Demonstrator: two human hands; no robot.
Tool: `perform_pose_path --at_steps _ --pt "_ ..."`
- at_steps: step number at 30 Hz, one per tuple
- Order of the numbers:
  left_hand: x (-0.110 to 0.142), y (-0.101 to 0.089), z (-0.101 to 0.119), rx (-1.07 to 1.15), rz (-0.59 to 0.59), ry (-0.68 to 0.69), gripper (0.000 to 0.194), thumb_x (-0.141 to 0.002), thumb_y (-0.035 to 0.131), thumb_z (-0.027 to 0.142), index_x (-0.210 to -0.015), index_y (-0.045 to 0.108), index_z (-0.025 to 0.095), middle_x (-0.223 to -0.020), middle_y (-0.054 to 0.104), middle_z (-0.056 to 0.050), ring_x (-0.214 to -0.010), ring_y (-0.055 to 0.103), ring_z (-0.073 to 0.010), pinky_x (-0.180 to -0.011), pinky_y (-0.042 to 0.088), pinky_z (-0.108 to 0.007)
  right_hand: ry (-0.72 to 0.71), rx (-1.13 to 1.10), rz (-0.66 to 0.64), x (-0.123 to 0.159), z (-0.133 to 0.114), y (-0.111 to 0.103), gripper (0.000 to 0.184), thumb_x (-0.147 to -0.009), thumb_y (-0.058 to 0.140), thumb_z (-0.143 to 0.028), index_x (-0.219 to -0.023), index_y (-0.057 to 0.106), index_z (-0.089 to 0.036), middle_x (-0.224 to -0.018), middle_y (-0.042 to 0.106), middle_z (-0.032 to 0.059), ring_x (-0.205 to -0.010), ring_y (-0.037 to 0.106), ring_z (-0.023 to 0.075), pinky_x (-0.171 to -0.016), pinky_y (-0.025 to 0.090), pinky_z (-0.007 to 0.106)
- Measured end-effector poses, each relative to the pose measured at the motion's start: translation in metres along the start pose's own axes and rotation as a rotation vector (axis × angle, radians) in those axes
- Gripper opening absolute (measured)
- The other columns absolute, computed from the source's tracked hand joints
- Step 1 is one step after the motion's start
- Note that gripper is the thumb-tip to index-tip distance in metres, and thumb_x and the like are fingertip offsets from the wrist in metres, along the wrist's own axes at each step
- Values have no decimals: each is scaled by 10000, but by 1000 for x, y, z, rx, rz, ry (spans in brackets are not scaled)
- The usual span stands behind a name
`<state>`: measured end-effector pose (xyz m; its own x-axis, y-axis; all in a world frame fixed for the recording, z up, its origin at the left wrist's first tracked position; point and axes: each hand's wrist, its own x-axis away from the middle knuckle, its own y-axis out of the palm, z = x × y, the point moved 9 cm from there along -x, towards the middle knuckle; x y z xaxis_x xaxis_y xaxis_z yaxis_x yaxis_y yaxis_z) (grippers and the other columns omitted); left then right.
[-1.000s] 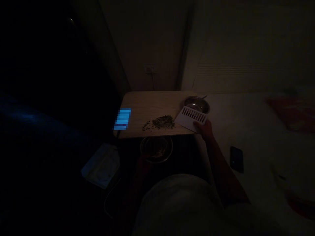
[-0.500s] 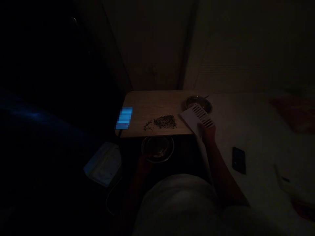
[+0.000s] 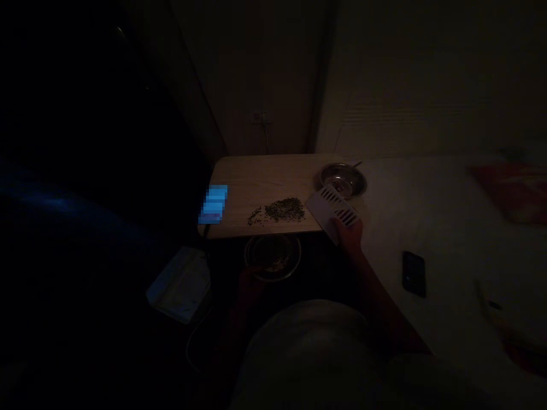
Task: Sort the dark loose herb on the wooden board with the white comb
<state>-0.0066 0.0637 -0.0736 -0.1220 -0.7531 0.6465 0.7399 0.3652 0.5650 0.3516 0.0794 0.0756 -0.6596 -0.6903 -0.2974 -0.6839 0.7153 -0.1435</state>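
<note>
The room is very dark. My right hand grips a white slotted plastic scraper at the right front edge of a small wooden table, its edge just right of a pile of small dark seeds. My left hand is barely visible below the table's front edge, at the rim of a steel bowl held under the edge; its fingers are lost in shadow.
A second steel bowl stands at the table's right rear. A lit phone screen glows at the left edge. A dark phone lies on the pale bed to the right. A white box lies on the floor, lower left.
The scraper has tilted and slid a little left and down toward the seed pile. The bowl under the edge has hardly moved.
</note>
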Motion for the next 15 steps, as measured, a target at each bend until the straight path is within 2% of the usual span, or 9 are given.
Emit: perform_pose_path --at_steps 8,15 --pt "-5 -3 -2 26 27 -5 266 -647 658 73 -872 694 209 -768 725 -36 -895 708 -282 -811 586 -436 -39 25 -50 5 -11 9 237 -679 715 -326 -856 627 -195 -791 690 27 -702 624 181 -681 521 325" --pt "-1 -8 -1 27 15 0 272 -654 672 69 -872 694 231 -771 726 -31 -908 702 -275 -800 589 -407 3 -26 28 10 -9 2 249 -688 713 -342 -863 621 -192 -810 679 28 -717 621 178 -713 519 336"
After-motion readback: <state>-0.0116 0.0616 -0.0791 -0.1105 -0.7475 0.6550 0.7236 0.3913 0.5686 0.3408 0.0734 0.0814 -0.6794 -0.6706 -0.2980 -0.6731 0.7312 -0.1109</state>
